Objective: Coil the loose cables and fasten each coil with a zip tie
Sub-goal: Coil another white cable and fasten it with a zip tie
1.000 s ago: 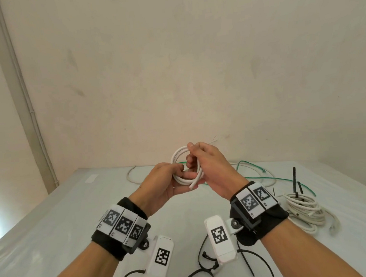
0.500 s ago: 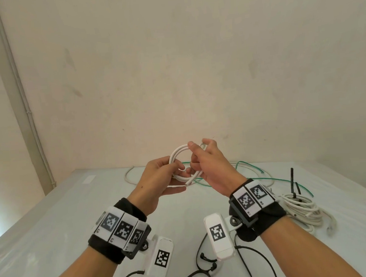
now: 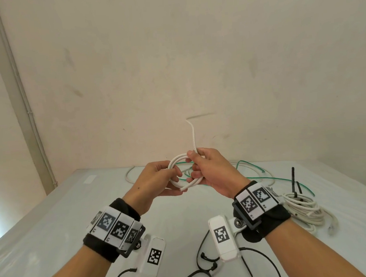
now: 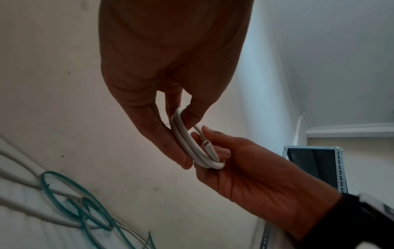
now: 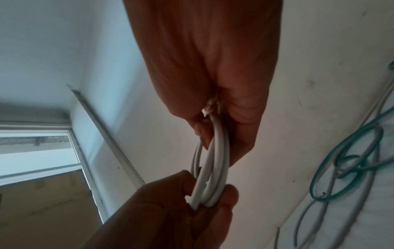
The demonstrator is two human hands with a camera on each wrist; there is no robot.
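White cable coil (image 3: pixel 181 172): upright ring above table (image 3: pixel 53 210), free end pointing up | left hand (image 3: pixel 156 180): fingers pinch near side | right hand (image 3: pixel 212 170): fingers curled round far side

A plain cream wall (image 3: pixel 173 64) with faint scuff marks stands behind the white counter (image 3: pixel 54 221). A vertical conduit strip (image 3: pixel 23 101) runs down the wall at left. The right wrist view shows a window (image 5: pixel 36 148) admitting daylight; the left wrist view shows what may be a metal-framed rack (image 4: pixel 315 166).

White coil (image 3: pixel 180 169) — green cable (image 3: pixel 255 177), black zip ties (image 3: pixel 207 263)
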